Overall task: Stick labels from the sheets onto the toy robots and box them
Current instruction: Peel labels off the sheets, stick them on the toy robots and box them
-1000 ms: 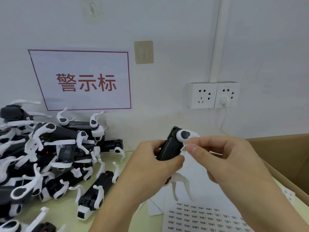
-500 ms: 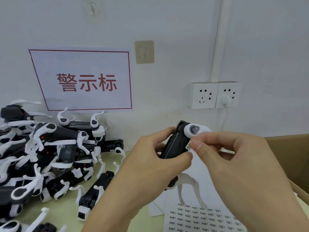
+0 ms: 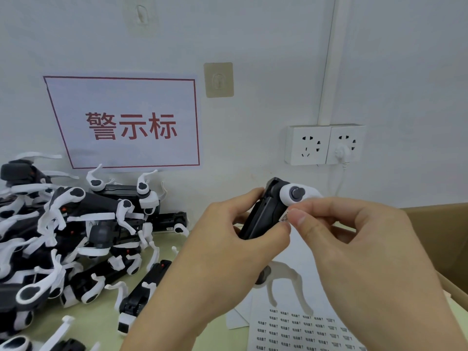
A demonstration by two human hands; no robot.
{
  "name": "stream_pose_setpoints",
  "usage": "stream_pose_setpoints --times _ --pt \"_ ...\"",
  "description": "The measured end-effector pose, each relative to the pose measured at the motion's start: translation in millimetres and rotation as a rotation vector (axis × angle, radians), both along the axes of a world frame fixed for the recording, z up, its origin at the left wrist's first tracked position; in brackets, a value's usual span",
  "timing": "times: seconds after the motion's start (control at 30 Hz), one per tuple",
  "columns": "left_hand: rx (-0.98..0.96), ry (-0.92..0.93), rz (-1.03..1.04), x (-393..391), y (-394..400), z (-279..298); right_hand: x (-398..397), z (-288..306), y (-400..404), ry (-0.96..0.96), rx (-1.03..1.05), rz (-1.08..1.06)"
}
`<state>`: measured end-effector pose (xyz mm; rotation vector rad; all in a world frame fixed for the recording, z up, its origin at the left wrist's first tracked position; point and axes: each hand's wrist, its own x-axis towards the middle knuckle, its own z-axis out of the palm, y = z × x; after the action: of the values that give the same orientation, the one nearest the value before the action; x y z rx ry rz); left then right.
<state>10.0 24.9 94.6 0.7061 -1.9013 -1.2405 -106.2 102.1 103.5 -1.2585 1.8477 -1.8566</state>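
Hands have climbed over the last second, toy and all: the robot now rides higher against the wall, near the sockets, and its white hip disc has swung up clear of the fingers. The left hand keeps its wrap on the black body, thumb across the front, fingers curled behind. The right hand stays pinched, thumb and forefinger tight on a small label that lies against the body's edge just under the disc. The label has barely shifted on the toy while everything rose, so it looks like it is being pressed home rather than placed afresh. By that reading this robot is nearly labelled, with boxing to follow; the box waits at the right, open, its inside mostly out of view.

Materials now. The body is matte black plastic, slab-shaped with ridged edges. The legs are smooth white plastic, thin and curved, one dangling below the left palm. The label is a tiny white paper rectangle with dark print too small to read. Below the hands lies the sheet, glossy white backing with rows of small printed labels, some spots looking bare. On the left sits the pile, a tangle of black bodies and white limbs on the pale green table. The box is plain brown corrugated card.
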Motion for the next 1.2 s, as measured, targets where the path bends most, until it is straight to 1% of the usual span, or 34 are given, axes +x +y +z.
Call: stream_pose_setpoints --times 0.2,0.43,0.83,1.2 --pt "-0.034 -0.019 0.039 1 -2 -1 2 -2 -2 0.007 -0.012 -0.017" --pt "-0.017 0.007 0.018 1 0 2 6 -2 -2 0.016 -0.015 -0.046" --pt "-0.051 -0.007 0.043 1 -1 2 10 -15 -11 0.031 -0.149 -0.091" --pt "-0.061 -0.028 0.099 0 0 3 12 -24 -16 0.095 -0.205 -0.155"
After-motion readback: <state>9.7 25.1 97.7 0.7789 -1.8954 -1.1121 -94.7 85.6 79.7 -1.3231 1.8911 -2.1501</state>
